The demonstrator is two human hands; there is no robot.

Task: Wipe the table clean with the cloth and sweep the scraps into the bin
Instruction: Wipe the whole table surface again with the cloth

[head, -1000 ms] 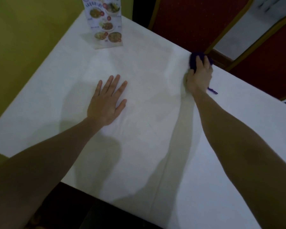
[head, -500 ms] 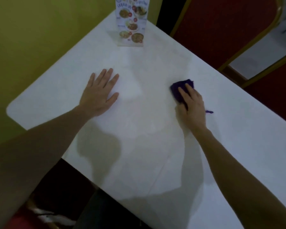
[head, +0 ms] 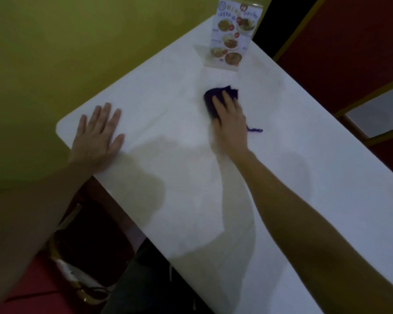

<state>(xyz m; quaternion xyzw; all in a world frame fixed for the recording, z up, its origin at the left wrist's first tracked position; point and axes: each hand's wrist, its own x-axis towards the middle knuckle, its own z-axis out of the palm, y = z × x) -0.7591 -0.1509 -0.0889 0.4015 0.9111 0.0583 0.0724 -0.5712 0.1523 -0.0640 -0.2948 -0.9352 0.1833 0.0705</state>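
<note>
A dark purple cloth (head: 216, 96) lies bunched on the white table (head: 293, 177), toward its far half. My right hand (head: 230, 121) presses flat on the cloth, fingers over its near part; a loose purple thread (head: 255, 130) trails out by my wrist. At the table's near left corner my left hand (head: 100, 134) rests flat on the bare surface, fingers spread, holding nothing. I see no scraps and no bin.
A clear menu stand (head: 233, 35) with food pictures stands at the table's far end. A yellow-green wall (head: 66, 53) runs along the left. Red chairs (head: 349, 48) with gold frames line the far right side. A red seat (head: 32, 291) shows below the table's near edge.
My right hand has dragged the cloth from the table's right edge leftward toward the middle and the menu stand. My left hand has stayed flat near the left corner. The view has swung left.
</note>
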